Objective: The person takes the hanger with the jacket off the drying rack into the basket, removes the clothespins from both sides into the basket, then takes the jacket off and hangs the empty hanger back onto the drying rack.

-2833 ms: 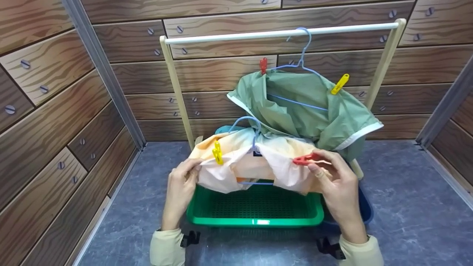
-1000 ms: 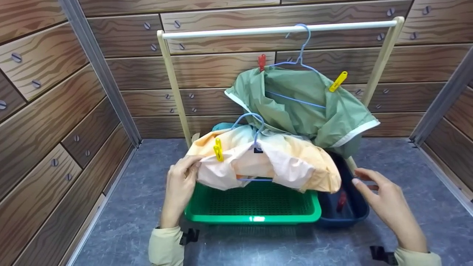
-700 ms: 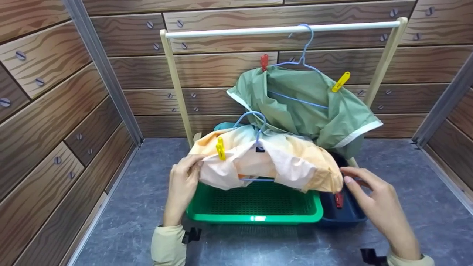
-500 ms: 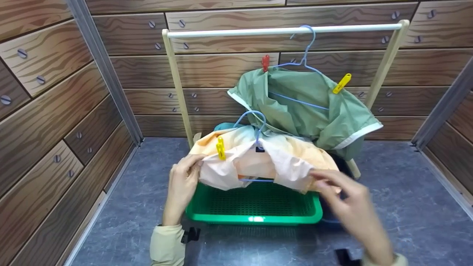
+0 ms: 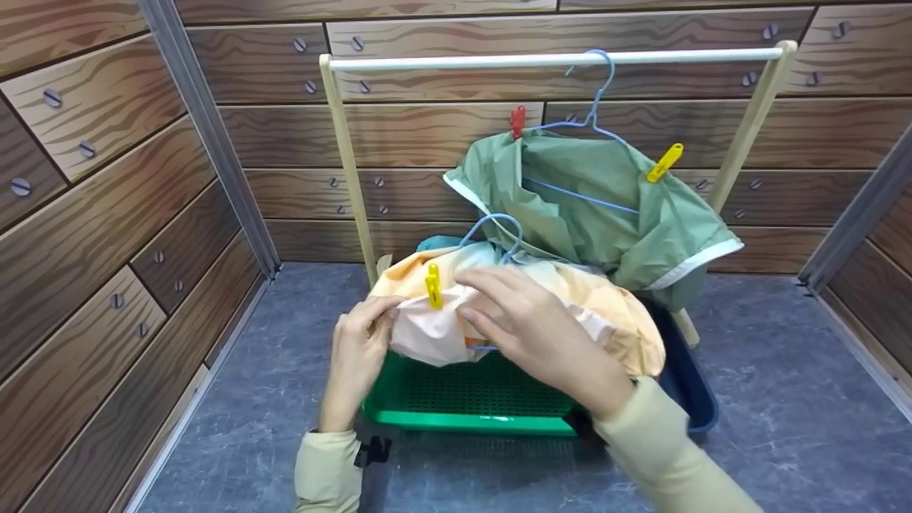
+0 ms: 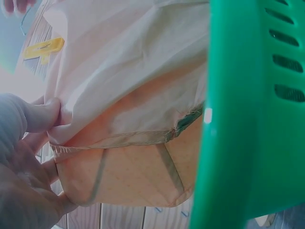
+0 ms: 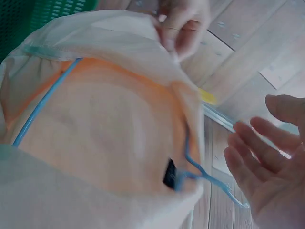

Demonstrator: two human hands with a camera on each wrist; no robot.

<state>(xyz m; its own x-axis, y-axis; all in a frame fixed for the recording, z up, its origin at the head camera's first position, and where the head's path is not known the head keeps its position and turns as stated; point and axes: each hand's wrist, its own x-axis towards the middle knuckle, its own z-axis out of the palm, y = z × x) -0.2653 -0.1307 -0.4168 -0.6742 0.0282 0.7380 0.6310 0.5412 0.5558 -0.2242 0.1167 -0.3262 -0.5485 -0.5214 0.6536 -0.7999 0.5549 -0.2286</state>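
Observation:
A peach and white garment (image 5: 623,313) with a blue hanger (image 5: 491,217) inside it lies over the green basket (image 5: 470,422). My left hand (image 5: 360,349) pinches the garment's left edge; the left wrist view shows the thumb (image 6: 43,116) pressed on the cloth. A yellow clothespin (image 5: 433,286) grips the cloth beside that hand. My right hand (image 5: 534,328) reaches across the garment, fingers extended towards the clothespin and apart from it. In the right wrist view, the right hand (image 7: 276,167) holds nothing, near the hanger's hook (image 7: 224,188).
Behind stands a rack with a white rail (image 5: 463,63). From it hangs a green garment (image 5: 584,221) on a blue hanger, with a red clothespin (image 5: 518,122) and a yellow clothespin (image 5: 665,163). A navy basket (image 5: 702,399) stands right of the green one, partly hidden.
My right hand held a red clothespin at the garment's right side; that clothespin then showed in the navy basket. The right hand has swung left across the garment. The left hand keeps its pinch.

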